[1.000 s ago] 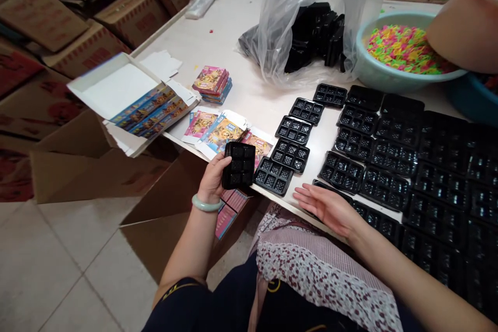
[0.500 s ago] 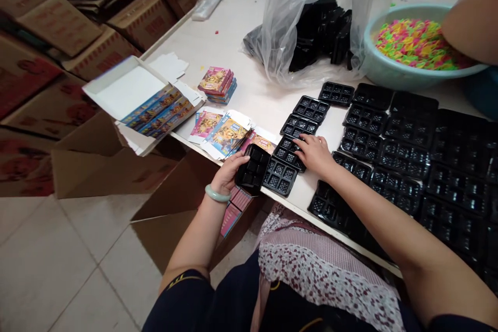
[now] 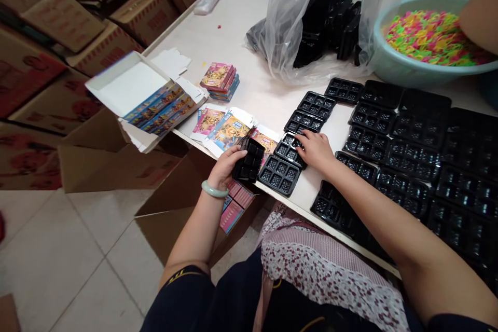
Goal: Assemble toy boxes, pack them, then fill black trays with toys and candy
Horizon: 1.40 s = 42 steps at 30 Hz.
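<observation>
My left hand [image 3: 225,167], with a pale green bangle at the wrist, grips a black plastic tray [image 3: 249,161] tilted up at the table's front edge. It may be a stack; the layers cannot be told apart. My right hand [image 3: 317,151] rests its spread fingers on the right side of a six-cell black tray [image 3: 287,146] lying on the table. Another black tray [image 3: 279,175] lies just in front of that one, close to the held tray. Behind them, more black trays [image 3: 305,121] continue the slanting row. Flattened printed cartons [image 3: 229,129] lie beyond my left hand.
Many black trays [image 3: 412,158] cover the right side. Behind stand a clear bag [image 3: 286,31] of trays and a basin [image 3: 420,75] of small colourful pieces. Small printed boxes [image 3: 218,78] and an open display box [image 3: 128,88] are at left. A cardboard carton [image 3: 167,228] sits below the edge.
My left hand has drawn the held tray slightly left, uncovering more of the front tray in the row. My right hand stays on its tray. The view has shifted a little.
</observation>
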Available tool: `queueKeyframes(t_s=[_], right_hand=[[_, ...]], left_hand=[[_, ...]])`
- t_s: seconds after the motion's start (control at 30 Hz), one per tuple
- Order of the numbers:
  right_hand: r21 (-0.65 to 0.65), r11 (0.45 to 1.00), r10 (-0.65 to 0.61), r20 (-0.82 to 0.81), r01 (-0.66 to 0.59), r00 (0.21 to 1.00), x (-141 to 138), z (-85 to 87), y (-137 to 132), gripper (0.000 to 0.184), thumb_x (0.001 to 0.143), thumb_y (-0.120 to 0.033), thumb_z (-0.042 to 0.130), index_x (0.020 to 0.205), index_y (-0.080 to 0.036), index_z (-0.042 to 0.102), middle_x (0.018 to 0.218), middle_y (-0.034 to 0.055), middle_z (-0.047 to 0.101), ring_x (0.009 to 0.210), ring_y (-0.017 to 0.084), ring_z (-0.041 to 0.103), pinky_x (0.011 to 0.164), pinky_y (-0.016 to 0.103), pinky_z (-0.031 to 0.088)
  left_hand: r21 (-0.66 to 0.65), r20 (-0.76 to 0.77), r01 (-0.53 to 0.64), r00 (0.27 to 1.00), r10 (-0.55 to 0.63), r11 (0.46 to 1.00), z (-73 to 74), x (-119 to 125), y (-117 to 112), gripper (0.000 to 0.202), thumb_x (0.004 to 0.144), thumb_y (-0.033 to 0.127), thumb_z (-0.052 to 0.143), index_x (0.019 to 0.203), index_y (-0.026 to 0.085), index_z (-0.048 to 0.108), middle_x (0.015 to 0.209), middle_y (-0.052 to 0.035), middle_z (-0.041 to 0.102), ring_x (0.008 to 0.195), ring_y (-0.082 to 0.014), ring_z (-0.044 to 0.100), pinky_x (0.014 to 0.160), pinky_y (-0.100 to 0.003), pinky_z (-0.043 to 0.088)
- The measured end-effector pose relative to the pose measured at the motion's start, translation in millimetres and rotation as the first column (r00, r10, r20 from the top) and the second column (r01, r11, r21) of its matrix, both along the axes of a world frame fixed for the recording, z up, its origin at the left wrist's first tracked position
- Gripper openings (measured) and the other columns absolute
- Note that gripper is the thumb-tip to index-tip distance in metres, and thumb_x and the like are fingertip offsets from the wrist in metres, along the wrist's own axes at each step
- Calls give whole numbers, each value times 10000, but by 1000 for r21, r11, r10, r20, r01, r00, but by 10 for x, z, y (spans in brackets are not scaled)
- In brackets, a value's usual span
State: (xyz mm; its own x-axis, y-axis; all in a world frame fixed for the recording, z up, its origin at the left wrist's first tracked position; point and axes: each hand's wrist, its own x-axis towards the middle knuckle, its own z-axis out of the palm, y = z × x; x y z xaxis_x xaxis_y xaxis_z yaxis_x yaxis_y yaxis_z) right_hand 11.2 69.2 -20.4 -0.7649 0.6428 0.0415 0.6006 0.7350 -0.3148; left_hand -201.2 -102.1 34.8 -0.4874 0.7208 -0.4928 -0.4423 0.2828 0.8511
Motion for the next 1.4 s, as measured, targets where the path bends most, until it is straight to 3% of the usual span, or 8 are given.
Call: queueKeyframes(t_s=[0.1,0.27,0.4,0.57,0.77,0.97,1.2,1.4], right_hand=[[53,999,6,4,-6,1000,-6,-25,54,395,902,-240,481,1272,-166,601,1342,160,551,1079,330,550,928,476,348],[50,999,9,37,-10,999,97,-19,98,388,907,-234,485,1271,-156,595,1342,143,559,1071,319,557,915,450,347],[37,999,26,34,-27,999,239,-21,104,382,906,-212,481,1267,-168,599,1333,114,577,1058,307,566,912,441,348],[34,999,40,26,-41,999,408,-25,119,353,912,-206,477,1233,-172,621,1296,102,610,1046,293,573,942,451,336],[29,999,32,7,-33,999,568,-36,157,333,932,-206,450,1212,-174,629,1258,104,635,1064,265,575,996,447,302],[-15,999,38,-3,-38,999,690,35,229,308,920,-211,479,1174,-206,653,1215,72,664,1054,263,575,1000,452,305],[34,999,-19,-33,20,999,500,173,951,330,931,-233,468,1199,-220,658,1286,91,614,1167,288,503,995,468,314],[106,993,-54,102,43,993,269,50,1482,312,913,-311,537,1178,-223,679,1459,115,446,1363,367,293,1062,568,233]], left_hand=[[-43,120,76,990,-70,996,-37,4,66,258,586,246,814,759,146,651,645,-7,678,537,-128,619,531,-227,491],[48,266,260,928,-263,965,-111,120,132,278,658,265,776,885,123,702,768,-62,729,634,-161,671,627,-252,525],[83,347,296,886,-306,952,-171,255,147,358,672,259,775,993,119,697,850,-77,738,715,-169,691,702,-258,541],[113,329,318,882,-338,941,-212,316,148,308,690,255,767,958,124,691,832,-73,727,692,-158,682,663,-240,531],[95,317,339,881,-352,936,-215,331,160,393,675,280,774,1024,125,684,949,-99,730,800,-190,696,742,-269,529],[83,279,337,896,-346,938,-146,315,188,412,663,293,785,1031,135,689,933,-86,731,788,-192,694,745,-272,527],[174,93,89,990,-106,981,-29,141,508,353,652,333,787,946,166,686,845,-34,719,758,-183,673,703,-269,522],[108,99,115,987,-126,987,-66,113,694,344,647,289,788,931,137,670,792,-28,706,674,-142,644,619,-219,494]])
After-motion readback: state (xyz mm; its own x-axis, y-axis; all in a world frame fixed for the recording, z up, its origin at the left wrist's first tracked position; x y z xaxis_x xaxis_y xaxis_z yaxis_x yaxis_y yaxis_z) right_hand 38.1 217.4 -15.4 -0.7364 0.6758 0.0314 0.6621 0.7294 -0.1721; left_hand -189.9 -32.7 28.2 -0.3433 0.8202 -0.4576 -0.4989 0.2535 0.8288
